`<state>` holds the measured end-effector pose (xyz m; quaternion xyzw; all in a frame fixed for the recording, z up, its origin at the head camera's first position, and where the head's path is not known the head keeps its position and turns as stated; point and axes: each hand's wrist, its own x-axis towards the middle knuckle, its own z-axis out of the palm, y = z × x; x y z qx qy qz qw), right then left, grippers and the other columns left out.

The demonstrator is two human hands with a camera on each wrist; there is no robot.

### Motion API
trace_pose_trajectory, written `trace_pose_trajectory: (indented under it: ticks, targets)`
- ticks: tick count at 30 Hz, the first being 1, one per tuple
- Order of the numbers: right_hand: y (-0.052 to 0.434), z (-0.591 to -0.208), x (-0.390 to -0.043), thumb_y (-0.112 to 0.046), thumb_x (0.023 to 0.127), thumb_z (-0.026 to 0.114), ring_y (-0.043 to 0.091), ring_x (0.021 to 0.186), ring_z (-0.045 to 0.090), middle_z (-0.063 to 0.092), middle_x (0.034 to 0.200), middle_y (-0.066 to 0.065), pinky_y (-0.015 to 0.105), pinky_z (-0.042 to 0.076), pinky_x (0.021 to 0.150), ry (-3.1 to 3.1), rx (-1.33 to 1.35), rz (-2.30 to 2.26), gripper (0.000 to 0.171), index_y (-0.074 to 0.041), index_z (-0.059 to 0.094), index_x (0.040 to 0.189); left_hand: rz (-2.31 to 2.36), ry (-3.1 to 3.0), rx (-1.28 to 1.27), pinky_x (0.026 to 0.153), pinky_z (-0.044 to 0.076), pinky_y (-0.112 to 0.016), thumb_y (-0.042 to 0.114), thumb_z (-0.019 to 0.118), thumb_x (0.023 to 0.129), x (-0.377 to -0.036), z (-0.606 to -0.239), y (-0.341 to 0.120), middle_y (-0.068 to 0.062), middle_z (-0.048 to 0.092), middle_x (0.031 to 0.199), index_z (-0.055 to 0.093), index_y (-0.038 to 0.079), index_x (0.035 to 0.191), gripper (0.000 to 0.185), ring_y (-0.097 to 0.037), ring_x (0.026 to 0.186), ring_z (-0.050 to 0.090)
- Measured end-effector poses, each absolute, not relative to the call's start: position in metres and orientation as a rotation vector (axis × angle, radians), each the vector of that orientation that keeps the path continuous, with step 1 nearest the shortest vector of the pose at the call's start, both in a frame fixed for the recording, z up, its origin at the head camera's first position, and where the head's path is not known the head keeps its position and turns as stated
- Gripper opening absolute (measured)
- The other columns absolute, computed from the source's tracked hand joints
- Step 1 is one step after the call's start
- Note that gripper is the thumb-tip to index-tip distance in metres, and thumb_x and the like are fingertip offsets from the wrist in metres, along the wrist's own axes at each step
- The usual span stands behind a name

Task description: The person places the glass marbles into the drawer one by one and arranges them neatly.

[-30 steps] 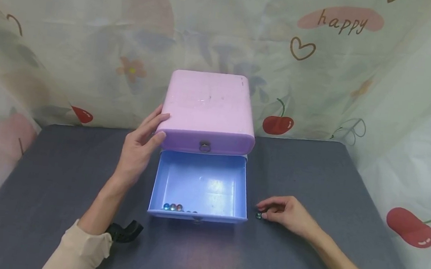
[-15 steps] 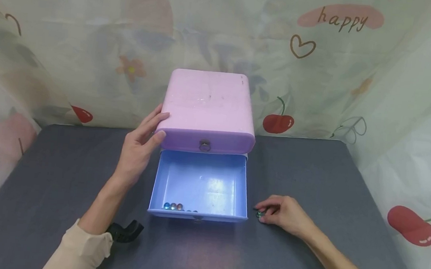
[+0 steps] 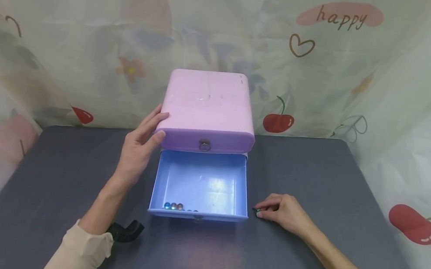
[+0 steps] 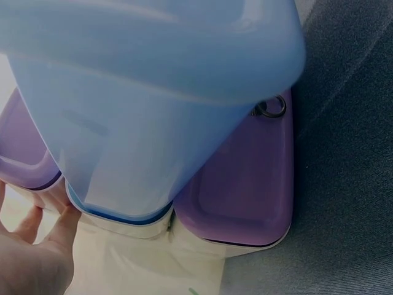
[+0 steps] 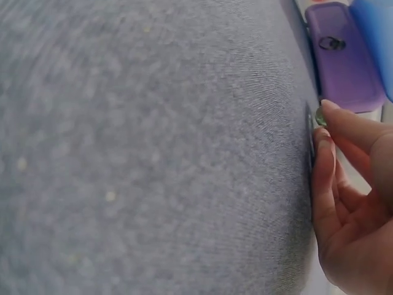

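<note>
A pink box of stacked drawers (image 3: 209,101) stands at mid-table, with purple fronts and ring pulls. Its blue middle drawer (image 3: 198,181) is pulled out. Several glass marbles (image 3: 173,206) lie along the inside of the drawer's front wall, partly hidden by it. My left hand (image 3: 136,150) rests on the box's left side, fingers extended, thumb at the front corner. Right of the drawer, low over the table, my right hand (image 3: 286,213) pinches a green glass marble (image 5: 320,117) between thumb and fingertips; the fingers partly cover it.
A dark grey cloth (image 3: 306,170) covers the table. Behind it and at both sides hangs a printed curtain (image 3: 226,30). The pulled-out drawer juts toward me, its right wall close to my right fingertips. A black strap device (image 3: 126,231) sits at the left wrist.
My right hand has shifted slightly left, and its fingertips have closed over the green marble, which now shows less. The left hand, box and drawer stay put.
</note>
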<state>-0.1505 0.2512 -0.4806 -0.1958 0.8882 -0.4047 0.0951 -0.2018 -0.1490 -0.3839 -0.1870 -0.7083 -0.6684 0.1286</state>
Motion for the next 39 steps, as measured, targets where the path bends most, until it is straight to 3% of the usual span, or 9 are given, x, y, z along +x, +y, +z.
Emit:
trace_pose_trajectory:
  ticks: [11, 22, 35, 39]
  targets:
    - [0.249, -0.471, -0.151, -0.026, 0.089, 0.076, 0.011, 0.066, 0.062, 0.072, 0.08, 0.0, 0.027, 0.053, 0.058, 2.488, -0.405, -1.338, 0.018, -0.013, 0.079, 0.102, -1.94, -2.06, -0.556, 0.113, 0.035, -0.032, 0.003, 0.057, 0.1, -0.202, -0.384, -0.15, 0.006, 0.037, 0.157, 0.056, 0.01, 0.142, 0.043, -0.015, 0.145, 0.033]
    - [0.243, -0.453, -0.152, -0.023, 0.088, 0.077, 0.017, 0.072, 0.064, 0.074, 0.09, 0.002, 0.025, 0.052, 0.061, 2.518, -0.378, -1.359, 0.021, -0.011, 0.078, 0.106, -1.953, -2.044, -0.552, 0.114, 0.034, -0.032, 0.003, 0.057, 0.1, -0.202, -0.385, -0.149, 0.005, 0.038, 0.157, 0.056, 0.008, 0.141, 0.042, -0.015, 0.145, 0.033]
    - [0.239, -0.424, -0.155, -0.025, 0.09, 0.076, 0.029, 0.085, 0.066, 0.073, 0.104, 0.005, 0.038, 0.058, 0.073, 2.537, -0.351, -1.448, 0.028, -0.008, 0.075, 0.112, -1.963, -2.038, -0.536, 0.113, 0.035, -0.03, 0.003, 0.057, 0.1, -0.202, -0.386, -0.149, 0.006, 0.039, 0.157, 0.057, 0.009, 0.141, 0.041, -0.015, 0.145, 0.033]
    - [0.235, -0.417, -0.155, -0.027, 0.091, 0.075, 0.031, 0.09, 0.067, 0.073, 0.109, 0.007, 0.035, 0.058, 0.077, 2.531, -0.342, -1.483, 0.03, -0.008, 0.074, 0.114, -1.969, -2.034, -0.536, 0.113, 0.035, -0.03, 0.003, 0.057, 0.1, -0.203, -0.386, -0.148, 0.006, 0.039, 0.156, 0.057, 0.009, 0.141, 0.041, -0.016, 0.145, 0.033]
